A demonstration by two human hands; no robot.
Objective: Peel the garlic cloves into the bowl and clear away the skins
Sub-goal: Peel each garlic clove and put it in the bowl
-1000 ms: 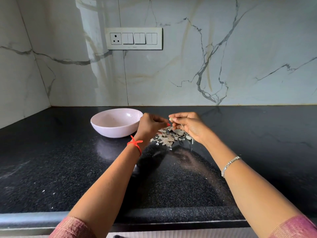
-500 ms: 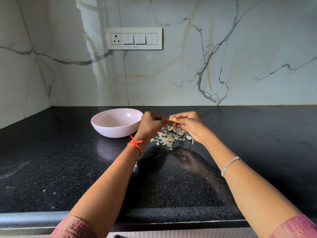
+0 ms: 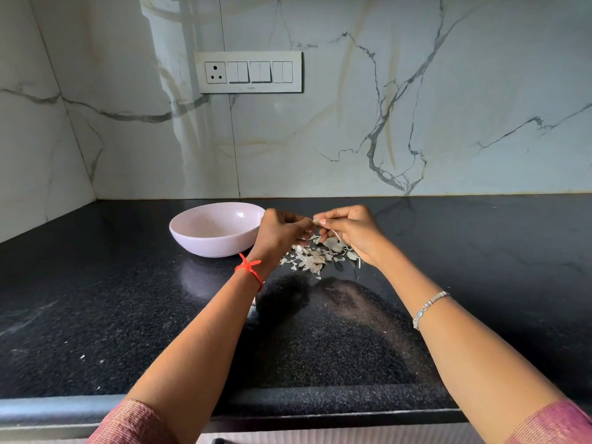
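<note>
The black speckled stone countertop (image 3: 96,315) is running along the foot of the white veined marble wall (image 3: 416,123). The wall is carrying the white rectangular switch plate (image 3: 250,72), mounted above and behind the bowl. The round pale pink bowl (image 3: 192,219) is sitting on the countertop left of centre, near the wall. The loose pile of papery white garlic skins (image 3: 312,257) is lying on the countertop just right of the bowl, slightly nearer the front edge. The left hand (image 3: 278,233) and right hand (image 3: 352,230) are hovering above the pile, fingertips pinching the small pale garlic clove (image 3: 316,222) between them. The left hand is overlapping the bowl's right rim in this view.
</note>
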